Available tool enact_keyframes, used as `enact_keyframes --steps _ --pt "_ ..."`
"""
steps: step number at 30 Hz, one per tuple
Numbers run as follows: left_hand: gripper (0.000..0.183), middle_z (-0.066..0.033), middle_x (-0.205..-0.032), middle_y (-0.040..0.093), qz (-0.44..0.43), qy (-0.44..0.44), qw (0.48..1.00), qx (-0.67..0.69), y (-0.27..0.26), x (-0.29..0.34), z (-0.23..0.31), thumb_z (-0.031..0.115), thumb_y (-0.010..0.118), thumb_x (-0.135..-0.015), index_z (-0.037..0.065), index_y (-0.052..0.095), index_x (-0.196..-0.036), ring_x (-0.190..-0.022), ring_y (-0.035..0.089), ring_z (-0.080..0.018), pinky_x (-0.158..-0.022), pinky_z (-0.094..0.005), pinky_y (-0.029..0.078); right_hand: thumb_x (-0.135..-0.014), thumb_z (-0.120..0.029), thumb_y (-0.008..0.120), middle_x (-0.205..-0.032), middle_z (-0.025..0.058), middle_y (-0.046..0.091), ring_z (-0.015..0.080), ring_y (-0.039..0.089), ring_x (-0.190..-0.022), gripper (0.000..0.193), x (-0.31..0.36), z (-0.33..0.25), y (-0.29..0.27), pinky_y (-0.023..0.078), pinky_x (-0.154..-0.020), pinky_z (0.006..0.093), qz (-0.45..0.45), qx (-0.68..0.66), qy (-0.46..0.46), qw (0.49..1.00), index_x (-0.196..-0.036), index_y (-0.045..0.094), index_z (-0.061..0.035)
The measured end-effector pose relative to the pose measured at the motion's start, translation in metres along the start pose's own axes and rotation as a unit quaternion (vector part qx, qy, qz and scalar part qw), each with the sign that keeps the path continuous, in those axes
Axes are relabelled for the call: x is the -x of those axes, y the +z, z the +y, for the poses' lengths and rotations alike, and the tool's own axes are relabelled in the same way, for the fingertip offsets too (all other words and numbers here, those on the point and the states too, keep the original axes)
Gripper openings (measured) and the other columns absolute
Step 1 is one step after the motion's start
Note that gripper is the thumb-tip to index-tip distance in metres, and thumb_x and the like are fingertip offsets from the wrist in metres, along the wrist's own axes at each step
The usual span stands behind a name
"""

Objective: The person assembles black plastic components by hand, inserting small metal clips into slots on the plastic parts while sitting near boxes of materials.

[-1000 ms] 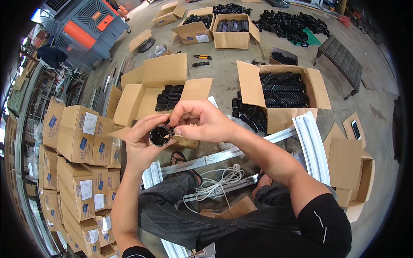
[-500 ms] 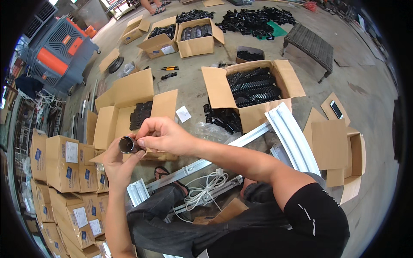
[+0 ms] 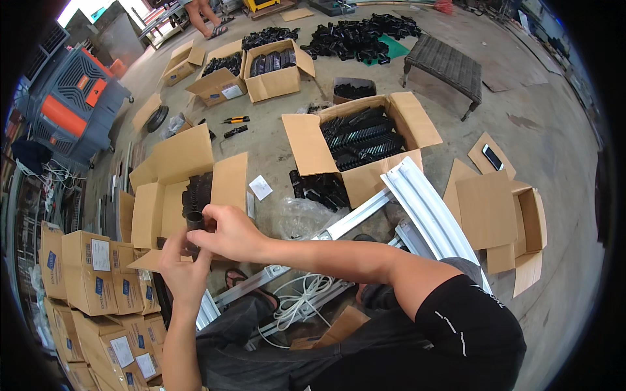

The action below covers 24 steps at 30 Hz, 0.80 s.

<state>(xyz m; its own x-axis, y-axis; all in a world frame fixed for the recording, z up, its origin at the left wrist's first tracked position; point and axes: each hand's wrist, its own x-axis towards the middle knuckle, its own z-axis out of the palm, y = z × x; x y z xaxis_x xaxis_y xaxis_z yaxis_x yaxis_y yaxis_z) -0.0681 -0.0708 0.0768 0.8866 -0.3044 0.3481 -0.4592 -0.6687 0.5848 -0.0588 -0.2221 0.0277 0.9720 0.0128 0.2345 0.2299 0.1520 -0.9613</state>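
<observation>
A short black tube point(image 3: 195, 221) stands roughly upright between my hands, its open end facing up. My left hand point(image 3: 182, 268) is closed around its lower part. Fingers and thumb of my right hand point(image 3: 232, 234) wrap its side just below the rim, hiding much of it. Right behind my hands is an open cardboard box point(image 3: 229, 184) with ribbed black parts point(image 3: 196, 193) stacked inside. Farther right, a larger open carton point(image 3: 300, 141) holds rows of black parts point(image 3: 362, 135), and more loose black parts point(image 3: 318, 189) lie against its near side.
Closed cartons point(image 3: 98, 274) are stacked at my left. White metal rails point(image 3: 358, 214) and a coiled white cable point(image 3: 305, 298) lie by my feet. A phone point(image 3: 492, 157) rests on cardboard at right. A low woven table point(image 3: 445, 65) stands farther back; another person's legs point(image 3: 203, 18) show beyond.
The tube has turned from tilted, with its open end toward me, to nearly upright. My right hand has shifted from fingertips at its rim to a grip around its side.
</observation>
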Motion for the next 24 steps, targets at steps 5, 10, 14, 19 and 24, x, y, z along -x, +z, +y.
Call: enact_keyframes --steps 5,10,14,19,24 --pt "0.029 -0.0098 -0.094 0.065 0.001 -0.02 0.996 0.088 0.021 -0.002 -0.02 0.006 0.073 -0.083 -0.004 0.059 -0.107 -0.085 0.063 -0.0158 -0.076 -0.0287 0.051 -0.084 -0.018 0.069 -0.074 0.0056 0.067 0.01 0.059 -0.067 0.024 -0.008 0.02 0.001 0.048 -0.059 0.0292 -0.007 0.006 0.014 1.0 -0.087 0.066 0.0049" --pt "0.034 -0.0113 -0.099 0.066 -0.053 -0.122 0.972 0.194 0.02 -0.01 -0.017 0.009 0.071 -0.087 -0.006 0.054 -0.113 -0.085 0.066 -0.0186 -0.08 -0.0308 0.052 -0.088 -0.013 0.064 -0.076 0.0027 0.065 0.0092 0.058 -0.064 0.016 -0.011 0.03 -0.003 0.047 -0.057 0.0265 -0.062 -0.16 0.096 0.981 -0.091 0.066 0.0029" --pt "0.033 -0.0113 -0.101 0.066 -0.21 -0.263 0.863 0.375 0.007 -0.017 -0.028 0.011 0.066 -0.09 -0.003 0.055 -0.117 -0.083 0.066 -0.0164 -0.076 -0.0301 0.054 -0.089 -0.012 0.063 -0.078 0.0036 0.065 0.0092 0.057 -0.062 0.014 -0.022 0.033 -0.017 0.047 -0.057 0.0253 -0.067 -0.151 0.09 0.982 -0.091 0.066 0.0017" --pt "0.035 -0.0117 -0.102 0.066 -0.217 -0.27 0.835 0.427 0.001 -0.014 -0.042 0.012 0.064 -0.091 -0.002 0.056 -0.121 -0.079 0.065 -0.0146 -0.07 -0.0292 0.056 -0.09 -0.013 0.064 -0.082 0.0021 0.065 0.0094 0.059 -0.071 0.014 -0.037 0.045 -0.017 0.048 -0.068 0.0258 -0.147 -0.19 0.06 0.969 -0.09 0.066 0.0" --pt "0.041 -0.0128 -0.1 0.066 -0.219 -0.28 0.823 0.443 -0.003 -0.013 -0.06 0.019 0.066 -0.091 -0.002 0.055 -0.124 -0.068 0.065 -0.0148 -0.06 -0.0262 0.054 -0.09 -0.031 0.07 -0.083 0.0024 0.067 0.0098 0.059 -0.075 0.029 -0.062 0.058 -0.045 0.047 -0.072 0.0236 -0.197 -0.109 0.17 0.96 -0.101 0.072 -0.005"
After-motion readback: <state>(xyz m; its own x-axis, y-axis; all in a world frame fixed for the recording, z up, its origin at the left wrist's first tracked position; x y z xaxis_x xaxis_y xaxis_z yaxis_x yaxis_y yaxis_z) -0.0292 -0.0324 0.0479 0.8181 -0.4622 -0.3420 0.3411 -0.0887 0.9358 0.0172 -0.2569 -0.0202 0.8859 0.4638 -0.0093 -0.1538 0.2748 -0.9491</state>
